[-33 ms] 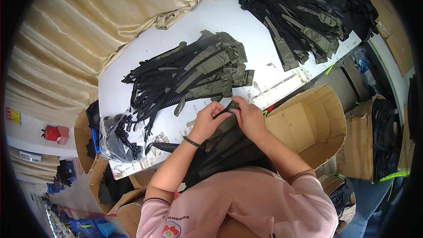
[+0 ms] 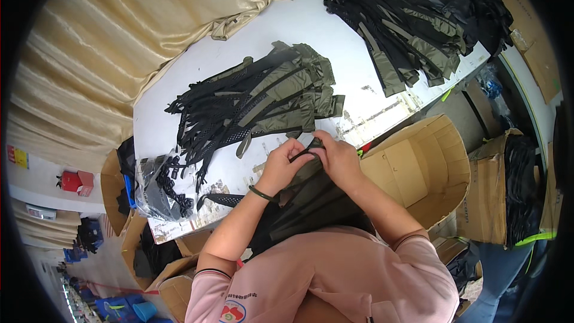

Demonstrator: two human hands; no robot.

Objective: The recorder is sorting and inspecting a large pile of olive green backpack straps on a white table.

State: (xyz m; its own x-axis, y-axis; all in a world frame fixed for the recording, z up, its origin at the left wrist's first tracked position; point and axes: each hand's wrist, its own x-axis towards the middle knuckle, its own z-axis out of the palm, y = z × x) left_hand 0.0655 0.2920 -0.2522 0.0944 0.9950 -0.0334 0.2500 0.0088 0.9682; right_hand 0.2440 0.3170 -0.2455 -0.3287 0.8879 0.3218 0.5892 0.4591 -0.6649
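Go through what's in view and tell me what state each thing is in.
Dark fabric piece: pinched at its far end, draped toward the body
Left hand: closed on it
Right hand: closed on it
Nearer strap pile: loosely fanned
White table: surface worn near its edge
Clear plastic bag: crumpled
Large cardboard box: open
Gold curtain: hanging in folds

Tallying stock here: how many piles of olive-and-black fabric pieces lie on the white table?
2: the central pile, and the far-right pile beside a heap of black fabric. Overlapping fabric may hide more.
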